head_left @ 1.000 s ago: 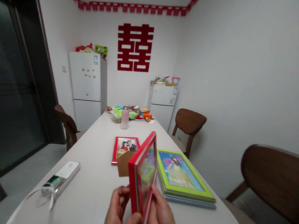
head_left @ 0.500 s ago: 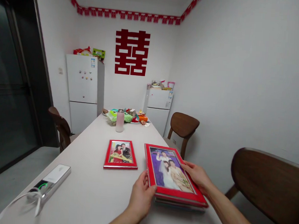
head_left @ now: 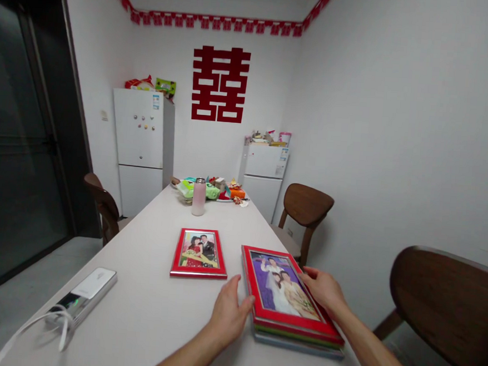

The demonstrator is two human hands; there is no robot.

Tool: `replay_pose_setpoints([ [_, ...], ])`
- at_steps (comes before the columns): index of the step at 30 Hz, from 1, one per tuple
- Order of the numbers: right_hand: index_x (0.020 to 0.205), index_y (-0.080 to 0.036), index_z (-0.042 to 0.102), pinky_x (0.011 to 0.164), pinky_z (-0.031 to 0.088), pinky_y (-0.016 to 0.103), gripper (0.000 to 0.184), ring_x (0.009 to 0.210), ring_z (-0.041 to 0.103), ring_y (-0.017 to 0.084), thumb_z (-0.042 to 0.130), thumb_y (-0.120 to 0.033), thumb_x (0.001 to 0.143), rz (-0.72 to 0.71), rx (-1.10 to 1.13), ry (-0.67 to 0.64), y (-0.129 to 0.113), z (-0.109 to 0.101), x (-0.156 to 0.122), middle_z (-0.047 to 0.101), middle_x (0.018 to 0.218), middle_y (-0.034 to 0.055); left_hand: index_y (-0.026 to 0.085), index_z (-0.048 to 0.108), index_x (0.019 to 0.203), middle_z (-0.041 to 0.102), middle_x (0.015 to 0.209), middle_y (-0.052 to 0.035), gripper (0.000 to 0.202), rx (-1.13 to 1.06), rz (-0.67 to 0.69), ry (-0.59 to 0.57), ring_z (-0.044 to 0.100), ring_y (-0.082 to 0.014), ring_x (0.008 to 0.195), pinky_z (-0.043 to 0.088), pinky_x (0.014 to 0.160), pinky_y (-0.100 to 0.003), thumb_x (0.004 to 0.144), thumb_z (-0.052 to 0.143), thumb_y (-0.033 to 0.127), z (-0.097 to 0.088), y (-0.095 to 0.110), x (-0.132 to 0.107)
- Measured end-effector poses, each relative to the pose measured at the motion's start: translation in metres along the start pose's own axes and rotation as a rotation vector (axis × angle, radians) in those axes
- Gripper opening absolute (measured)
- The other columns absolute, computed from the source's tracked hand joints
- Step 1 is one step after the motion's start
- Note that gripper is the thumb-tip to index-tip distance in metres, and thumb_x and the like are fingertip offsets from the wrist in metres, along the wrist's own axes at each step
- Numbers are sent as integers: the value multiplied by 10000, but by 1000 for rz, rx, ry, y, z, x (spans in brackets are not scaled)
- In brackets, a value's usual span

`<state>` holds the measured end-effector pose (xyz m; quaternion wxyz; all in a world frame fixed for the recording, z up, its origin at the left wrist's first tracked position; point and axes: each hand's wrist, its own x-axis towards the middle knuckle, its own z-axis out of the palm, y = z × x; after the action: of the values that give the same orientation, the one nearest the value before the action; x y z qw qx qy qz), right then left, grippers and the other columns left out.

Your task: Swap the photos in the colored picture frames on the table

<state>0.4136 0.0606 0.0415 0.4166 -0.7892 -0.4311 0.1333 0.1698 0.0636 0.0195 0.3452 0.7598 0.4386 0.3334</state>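
Note:
A red-bordered picture frame [head_left: 297,320] with a wedding photo lies on top of a stack of frames [head_left: 295,345] whose green and grey-blue edges show beneath it. My left hand [head_left: 230,310] is at the stack's left side, its fingers and thumb spread and nothing held. Along the right edge of the top frame, my right hand [head_left: 326,292] is curled round the border; its lower fingers are hidden. A smaller red picture frame [head_left: 198,273] with a couple's photo lies flat on the table, to the left of the stack.
A power bank [head_left: 88,292] with a white cable sits at the left of the white table [head_left: 142,321]. Farther back stand a pink bottle [head_left: 199,197] and a heap of packets [head_left: 214,192]. Wooden chairs flank the table, one [head_left: 439,308] close on my right.
The top frame has come down onto the stack, a little nearer to me. My left hand has let go of its left edge and spread its fingers; my right hand stays at the right edge.

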Motion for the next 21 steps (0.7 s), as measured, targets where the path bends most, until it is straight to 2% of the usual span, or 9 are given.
replay_pose_setpoints([
  [2,882,-134,648,692,410,339,356,781,583,267,549,-341,609,-73,-10,6,-15,4,-12,657,842,124,65,369,1188,309,1314,-156,508,160,2,33,234,-235,1220,169,999,-364,718,485,219,-20,-14,10],
  [4,933,-163,625,754,400,321,356,833,567,228,518,-343,645,-195,26,-23,-36,12,-36,636,926,89,60,405,1152,303,1311,-170,502,304,-13,49,194,-276,1226,105,999,-421,679,518,183,-40,-31,19],
  [7,926,-181,622,799,392,331,308,885,538,209,498,-329,685,-463,154,-158,-71,32,-87,613,965,71,75,478,1061,445,1191,-166,447,468,-21,30,321,-303,1146,166,966,-438,641,562,201,-63,-50,21],
  [9,932,-200,621,761,416,328,290,849,545,198,499,-311,693,-533,212,-269,-88,49,-119,606,966,67,94,498,1028,487,1128,-143,420,547,-4,13,375,-288,1093,222,941,-409,639,571,232,-71,-54,14],
  [12,960,-211,615,757,425,345,301,863,542,210,503,-283,689,-542,244,-361,-95,73,-147,602,971,75,122,508,1010,503,1086,-117,398,634,28,-12,404,-274,1044,273,904,-387,641,571,257,-79,-49,-10],
  [17,960,-205,616,855,372,396,328,982,498,243,530,-292,655,-448,260,-327,-79,93,-150,578,1041,90,164,499,1030,521,1033,-87,467,700,79,-66,446,-261,964,331,843,-364,602,621,308,-87,-38,-77],
  [19,958,-198,614,873,360,396,330,988,496,240,526,-293,655,-438,263,-318,-74,96,-150,579,1042,88,181,501,1015,538,982,-76,456,749,169,-84,470,-253,909,355,801,-356,602,636,318,-82,-42,-103],
  [21,953,-202,613,881,356,389,321,979,502,232,523,-291,658,-438,271,-314,-71,98,-151,587,1026,77,203,519,949,561,865,-47,274,821,325,-71,502,-214,802,383,716,-317,685,580,248,-70,-50,-123],
])
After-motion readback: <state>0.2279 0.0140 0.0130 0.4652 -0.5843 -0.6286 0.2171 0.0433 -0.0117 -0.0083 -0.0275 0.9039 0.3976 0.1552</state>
